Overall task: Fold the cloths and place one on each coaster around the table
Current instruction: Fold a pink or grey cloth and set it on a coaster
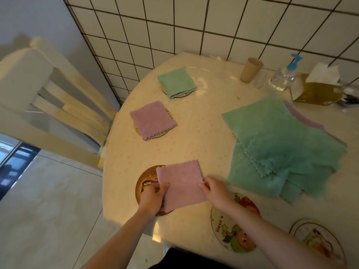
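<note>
A folded pink cloth (181, 183) lies partly over a round brown coaster (144, 181) at the table's near left edge. My left hand (154, 197) grips its left side and my right hand (212, 189) pinches its right edge. Farther back, another folded pink cloth (152, 119) sits on a coaster (137, 129), and a folded green cloth (176, 82) covers a third coaster (183, 94). A pile of unfolded green cloths (281, 148) with pink ones beneath lies to the right. Two picture coasters (219, 228) (318, 241) lie bare near me.
A beige cup (250, 69), a clear glass (260, 79), a pump bottle (283, 76) and a tissue box (318, 90) stand at the table's back by the tiled wall. A cream chair (58, 105) stands left of the round table (204, 121).
</note>
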